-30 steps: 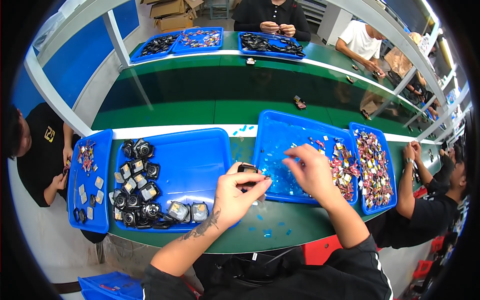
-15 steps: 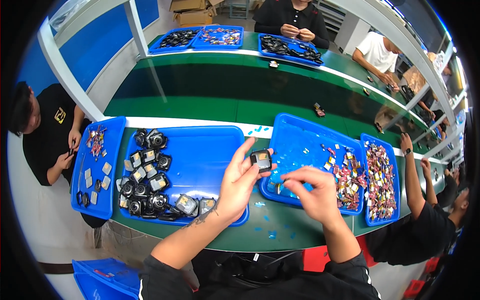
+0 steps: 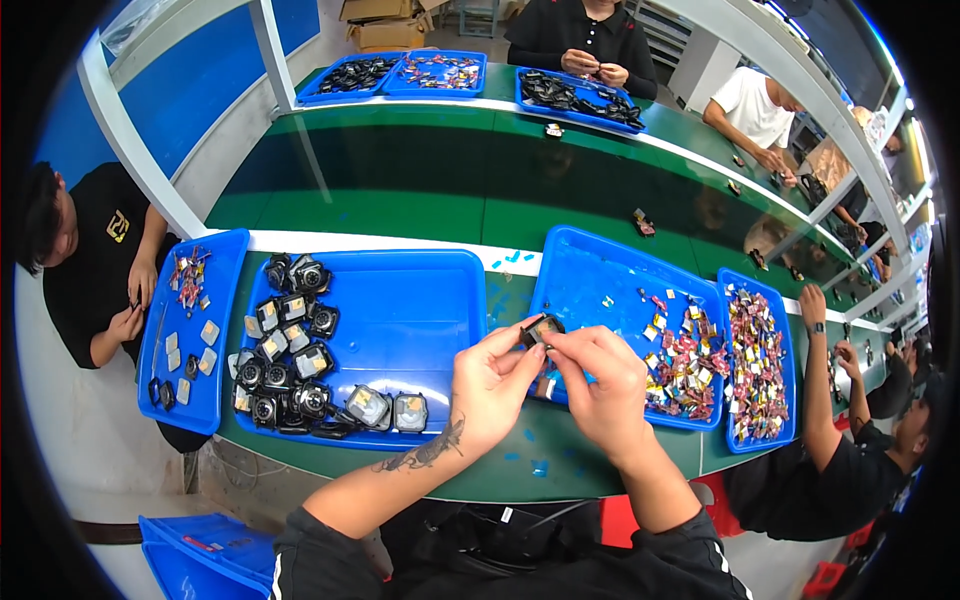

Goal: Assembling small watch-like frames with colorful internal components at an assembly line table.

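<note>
One black case [image 3: 541, 330], held between left hand [image 3: 490, 385] and right hand [image 3: 603, 375]

Left hand: thumb and fingers closed on the case's left side, wrist bent inward. Right hand: fingertips pinched together at its right side, back of hand upward; any separate piece between them, cannot tell. Case raised, tilted, seen across the left edge of a blue tray [image 3: 600, 265] of small red-and-silver parts [image 3: 680, 365]. Leftward: black casings [image 3: 290, 370], trayed. Far left: co-worker's black shirt [image 3: 95, 275], yellow printed emblem [image 3: 117, 225].
</note>
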The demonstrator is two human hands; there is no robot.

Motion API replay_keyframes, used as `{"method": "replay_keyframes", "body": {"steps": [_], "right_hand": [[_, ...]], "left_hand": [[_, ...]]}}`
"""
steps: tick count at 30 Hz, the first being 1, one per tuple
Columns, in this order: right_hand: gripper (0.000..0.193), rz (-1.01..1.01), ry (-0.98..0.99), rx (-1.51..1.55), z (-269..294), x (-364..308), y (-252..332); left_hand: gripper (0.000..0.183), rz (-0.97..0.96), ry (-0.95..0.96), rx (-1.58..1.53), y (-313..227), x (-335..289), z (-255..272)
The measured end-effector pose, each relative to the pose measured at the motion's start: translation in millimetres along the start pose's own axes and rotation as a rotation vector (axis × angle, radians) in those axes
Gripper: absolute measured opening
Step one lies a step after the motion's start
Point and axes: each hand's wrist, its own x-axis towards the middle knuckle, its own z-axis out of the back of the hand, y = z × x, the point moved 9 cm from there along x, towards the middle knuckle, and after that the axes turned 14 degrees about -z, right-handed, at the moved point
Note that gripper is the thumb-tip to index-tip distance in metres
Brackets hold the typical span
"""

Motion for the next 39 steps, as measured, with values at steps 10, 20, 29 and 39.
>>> {"method": "replay_keyframes", "body": {"steps": [10, 20, 29, 39], "right_hand": [[0.013, -0.095, -0.018, 0.082, 16, 0, 6], [0.011, -0.151, 0.047, 0.162, 10, 2, 0], [0.019, 0.03, -0.049, -0.052, 30, 3, 14], [0.024, -0.418, 0.086, 0.63, 15, 0, -33]], "left_hand": [[0.039, 0.003, 0.144, -0.124, -10, -3, -14], [0.037, -0.046, 0.222, -0.108, -10, -3, -16], [0.036, -0.047, 0.295, -0.031, -20, -4, -21], [0.035, -0.068, 0.107, -0.104, -24, 4, -9]]}}
